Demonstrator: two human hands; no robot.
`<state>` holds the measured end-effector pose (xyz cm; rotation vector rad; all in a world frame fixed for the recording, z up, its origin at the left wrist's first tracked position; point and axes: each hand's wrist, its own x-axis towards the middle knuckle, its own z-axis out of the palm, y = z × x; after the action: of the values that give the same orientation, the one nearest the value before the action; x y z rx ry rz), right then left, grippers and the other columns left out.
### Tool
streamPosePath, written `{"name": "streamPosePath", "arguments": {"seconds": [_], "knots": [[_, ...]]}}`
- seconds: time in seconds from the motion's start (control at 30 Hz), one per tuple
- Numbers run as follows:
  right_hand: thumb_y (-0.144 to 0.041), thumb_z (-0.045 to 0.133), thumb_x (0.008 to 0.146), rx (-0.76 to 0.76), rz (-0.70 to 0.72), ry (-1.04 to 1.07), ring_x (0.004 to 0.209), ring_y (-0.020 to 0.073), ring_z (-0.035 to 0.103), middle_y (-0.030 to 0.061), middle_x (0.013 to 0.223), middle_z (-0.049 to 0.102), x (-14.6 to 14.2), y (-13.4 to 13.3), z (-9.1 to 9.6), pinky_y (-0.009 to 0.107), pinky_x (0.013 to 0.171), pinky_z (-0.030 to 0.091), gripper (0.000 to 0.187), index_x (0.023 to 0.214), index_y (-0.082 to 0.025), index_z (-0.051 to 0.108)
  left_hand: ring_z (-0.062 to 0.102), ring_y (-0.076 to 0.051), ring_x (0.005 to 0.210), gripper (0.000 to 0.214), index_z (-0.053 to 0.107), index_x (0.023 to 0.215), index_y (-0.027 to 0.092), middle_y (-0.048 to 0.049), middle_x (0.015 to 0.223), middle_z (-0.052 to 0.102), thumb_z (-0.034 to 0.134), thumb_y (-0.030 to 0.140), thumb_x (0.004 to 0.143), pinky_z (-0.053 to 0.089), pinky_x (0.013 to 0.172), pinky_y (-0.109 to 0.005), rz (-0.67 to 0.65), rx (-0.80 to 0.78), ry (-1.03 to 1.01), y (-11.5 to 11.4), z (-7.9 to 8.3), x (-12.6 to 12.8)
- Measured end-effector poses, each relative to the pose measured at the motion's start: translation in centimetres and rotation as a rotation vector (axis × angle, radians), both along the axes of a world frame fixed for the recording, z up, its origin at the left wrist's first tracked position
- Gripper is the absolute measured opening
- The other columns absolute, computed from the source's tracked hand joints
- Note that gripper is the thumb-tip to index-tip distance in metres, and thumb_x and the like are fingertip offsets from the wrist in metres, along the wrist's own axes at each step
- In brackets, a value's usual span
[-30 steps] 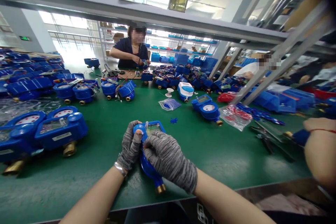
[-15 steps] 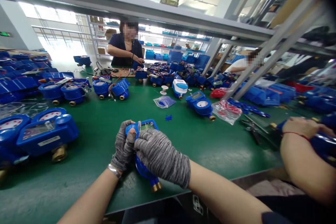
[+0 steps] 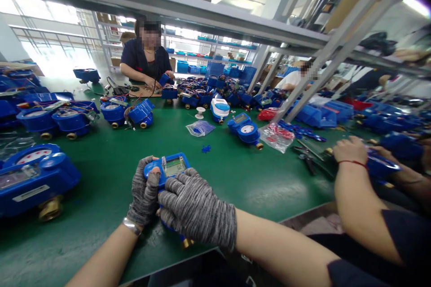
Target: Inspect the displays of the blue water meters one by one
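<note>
A blue water meter with a small display and a brass pipe end is between my two gloved hands, low over the green table. My left hand, in a grey fingerless glove, grips its left side with the thumb on top. Across the meter's round body lies my right hand, gloved too, fingers bent over it and hiding most of that part. Beyond them are small blue pieces and a plastic bag with blue contents. Another blue meter stands farther right.
Large blue meters stand at the left. Pliers and a bag of red parts lie on the right. A co-worker's arm works at the right edge; another person sits opposite. A metal shelf spans overhead.
The view has shifted, so most things sit farther left. The meter's display now shows more plainly, with digits readable. My right hand has slid down over the meter's round body.
</note>
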<state>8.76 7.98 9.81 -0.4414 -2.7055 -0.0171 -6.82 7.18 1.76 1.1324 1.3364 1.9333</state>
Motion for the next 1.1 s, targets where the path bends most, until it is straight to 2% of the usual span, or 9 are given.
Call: {"name": "streamPosePath", "arguments": {"seconds": [0.07,0.13,0.23,0.3,0.37,0.47,0.6,0.87,1.1], "knots": [[-0.039,0.054,0.093,-0.103,0.078,0.078,0.084,0.0200,0.058,0.0046,0.094,0.067,0.6,1.0,-0.2,0.036,0.080,0.044,0.023,0.091,-0.020,0.066,0.057,-0.022,0.089,0.040,0.057,0.108,0.021,-0.0051,0.103,0.059,0.064,0.051,0.083,0.050,0.079,-0.033,-0.013,-0.022,0.017,0.0,0.1,-0.1],[-0.036,0.052,0.095,-0.256,0.030,0.272,0.084,0.0168,0.059,0.0032,0.092,0.067,1.7,3.6,-0.9,0.030,0.079,0.046,0.022,0.095,-0.020,0.066,0.058,-0.023,0.088,0.042,0.057,0.110,0.021,-0.0058,0.102,0.059,0.065,0.051,0.082,0.050,0.078,-0.034,-0.032,-0.042,0.024,0.0,0.0,-0.2],[-0.027,0.045,0.097,-0.361,-0.461,0.496,0.087,0.0153,0.060,0.0056,0.096,0.067,3.9,9.6,-3.1,0.026,0.079,0.046,0.023,0.099,-0.016,0.065,0.059,-0.024,0.088,0.041,0.057,0.111,0.022,-0.0067,0.104,0.059,0.065,0.051,0.083,0.051,0.076,-0.035,-0.069,-0.033,-0.006,0.1,-0.1,-0.3],[-0.020,0.047,0.093,-0.357,-0.777,0.338,0.089,0.0149,0.060,0.0061,0.100,0.067,5.3,13.5,-5.0,0.025,0.081,0.045,0.021,0.102,-0.015,0.065,0.059,-0.023,0.088,0.041,0.057,0.110,0.022,-0.0067,0.105,0.060,0.065,0.051,0.083,0.052,0.075,-0.034,-0.074,-0.031,-0.022,0.1,-0.1,-0.2],[-0.018,0.050,0.090,-0.384,-0.878,0.250,0.083,0.0150,0.060,0.0065,0.096,0.068,6.1,16.2,-6.9,0.024,0.077,0.044,0.020,0.101,-0.014,0.066,0.059,-0.023,0.086,0.042,0.057,0.109,0.022,-0.0067,0.103,0.060,0.066,0.052,0.081,0.052,0.074,-0.034,-0.072,-0.046,-0.025,0.1,0.0,-0.2],[-0.021,0.051,0.091,-0.409,-0.939,0.168,0.078,0.0148,0.059,0.0062,0.089,0.069,6.4,17.7,-8.9,0.023,0.072,0.043,0.019,0.096,-0.014,0.068,0.060,-0.024,0.087,0.042,0.057,0.109,0.022,-0.0074,0.102,0.061,0.067,0.052,0.081,0.052,0.074,-0.035,-0.068,-0.062,-0.019,0.0,0.1,-0.1],[-0.025,0.047,0.095,-0.380,-0.983,0.078,0.081,0.0157,0.060,0.0076,0.091,0.069,5.8,17.9,-9.8,0.024,0.071,0.041,0.024,0.098,-0.014,0.068,0.061,-0.026,0.089,0.042,0.058,0.109,0.022,-0.0084,0.103,0.061,0.067,0.050,0.081,0.053,0.076,-0.036,-0.059,-0.060,-0.018,-0.1,0.2,-0.2],[-0.021,0.046,0.096,-0.260,-0.959,-0.062,0.102,0.0215,0.059,0.0152,0.109,0.066,5.7,18.2,-10.0,0.027,0.083,0.042,0.026,0.106,-0.012,0.068,0.061,-0.027,0.092,0.042,0.059,0.109,0.022,-0.0088,0.105,0.061,0.069,0.050,0.079,0.054,0.078,-0.038,-0.059,-0.059,-0.036,0.0,0.2,-0.1],[-0.018,0.049,0.093,-0.239,-0.971,-0.133,0.096,0.0219,0.062,0.0133,0.102,0.069,5.8,18.4,-9.2,0.028,0.082,0.044,0.023,0.102,-0.015,0.070,0.061,-0.026,0.089,0.043,0.059,0.108,0.021,-0.0083,0.102,0.062,0.070,0.051,0.078,0.055,0.077,-0.038,-0.053,-0.045,-0.047,0.0,0.0,-0.2]]}}
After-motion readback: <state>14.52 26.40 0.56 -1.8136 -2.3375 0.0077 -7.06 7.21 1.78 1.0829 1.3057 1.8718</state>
